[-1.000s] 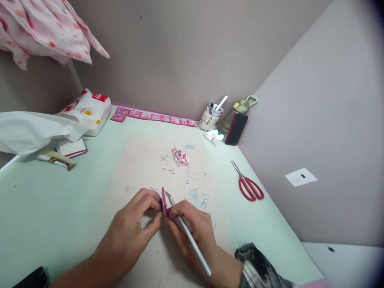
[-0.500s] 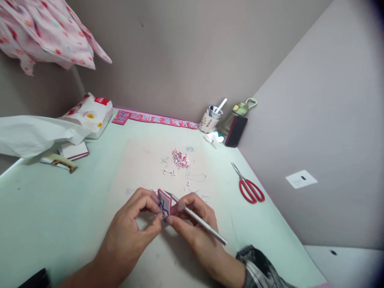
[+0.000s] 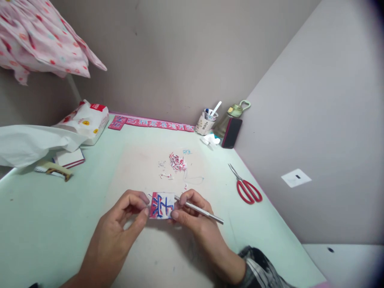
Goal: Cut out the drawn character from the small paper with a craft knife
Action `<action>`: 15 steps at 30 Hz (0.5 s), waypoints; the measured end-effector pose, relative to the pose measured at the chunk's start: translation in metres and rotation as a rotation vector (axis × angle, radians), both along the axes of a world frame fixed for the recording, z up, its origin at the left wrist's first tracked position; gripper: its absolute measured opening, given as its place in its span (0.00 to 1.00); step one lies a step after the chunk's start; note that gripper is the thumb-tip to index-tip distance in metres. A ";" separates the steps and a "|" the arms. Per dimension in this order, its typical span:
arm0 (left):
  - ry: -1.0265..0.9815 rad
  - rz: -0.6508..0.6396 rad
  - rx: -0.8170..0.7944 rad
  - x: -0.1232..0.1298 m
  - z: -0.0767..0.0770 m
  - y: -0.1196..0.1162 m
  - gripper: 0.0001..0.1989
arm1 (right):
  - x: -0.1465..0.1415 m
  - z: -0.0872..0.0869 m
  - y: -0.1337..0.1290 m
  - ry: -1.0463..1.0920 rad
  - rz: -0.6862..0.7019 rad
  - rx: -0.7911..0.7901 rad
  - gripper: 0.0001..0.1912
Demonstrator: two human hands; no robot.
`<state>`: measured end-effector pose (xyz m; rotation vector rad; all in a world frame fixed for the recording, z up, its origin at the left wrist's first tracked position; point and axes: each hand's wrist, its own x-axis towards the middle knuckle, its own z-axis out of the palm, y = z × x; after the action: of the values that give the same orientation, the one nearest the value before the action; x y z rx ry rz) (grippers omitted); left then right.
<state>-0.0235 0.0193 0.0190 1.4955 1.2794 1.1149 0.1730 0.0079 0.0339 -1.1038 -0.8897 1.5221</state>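
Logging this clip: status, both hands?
Left hand and right hand pinch small card. Right also holds craft knife. Paper scraps beyond, clear.

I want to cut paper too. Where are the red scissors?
The red scissors lie flat on the pale green table, to the right of the right hand, close to the right wall.

red-handled scissors [image 3: 246, 185] lie right of centre on the pale green table [image 3: 45, 216]. a heap of paper scraps [image 3: 177, 162] sits at mid-frame. a cup of pens [image 3: 206, 121], a green bottle [image 3: 231, 116] and a dark phone [image 3: 231, 133] stand at the back corner. a tissue pack [image 3: 87, 118] and white bag [image 3: 30, 142] lie left; floral cloth [image 3: 36, 40] hangs upper left.
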 end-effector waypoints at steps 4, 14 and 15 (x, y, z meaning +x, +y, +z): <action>-0.004 0.015 -0.044 -0.002 0.000 0.002 0.13 | 0.002 0.000 0.000 0.018 -0.003 0.015 0.20; -0.094 0.027 -0.241 0.001 -0.013 0.000 0.20 | 0.003 0.001 -0.001 0.077 -0.011 0.031 0.19; -0.103 0.022 -0.257 0.002 -0.015 -0.001 0.21 | 0.003 0.001 -0.001 0.075 -0.012 0.031 0.19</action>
<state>-0.0217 0.0186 0.0043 1.2214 1.3160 0.9862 0.1763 0.0073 0.0348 -1.0218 -0.8517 1.5251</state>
